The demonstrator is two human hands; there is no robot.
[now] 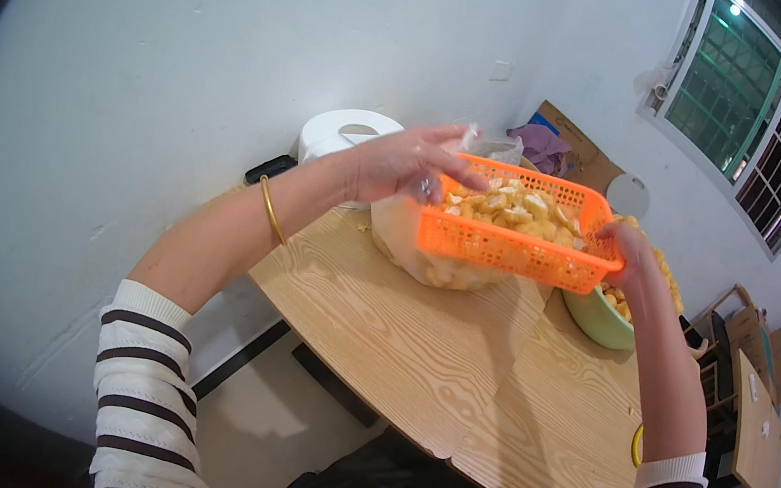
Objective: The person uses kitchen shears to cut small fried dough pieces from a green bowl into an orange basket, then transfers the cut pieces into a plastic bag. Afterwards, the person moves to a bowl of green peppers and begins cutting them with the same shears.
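Note:
My right hand [627, 256] grips the right end of an orange perforated plastic basket [517, 250]. The basket is raised above the table and holds many yellow food pieces [515, 209], some with pale faces. At its left end is my left hand [408, 168], fingers apart, with clear film by the fingertips; whether it pinches the film is unclear. Below and behind the basket, a clear plastic bag [399, 238] with similar yellow pieces rests on the wooden table [435, 355]. The basket hides part of the bag.
A pale green basin [597, 322] of yellow pieces stands at the right, partly behind my right arm. Near the wall are a white round-topped container [351, 122], a black object [270, 169], a purple cloth [540, 149] and cardboard [584, 148]. Another small table [756, 438] stands far right.

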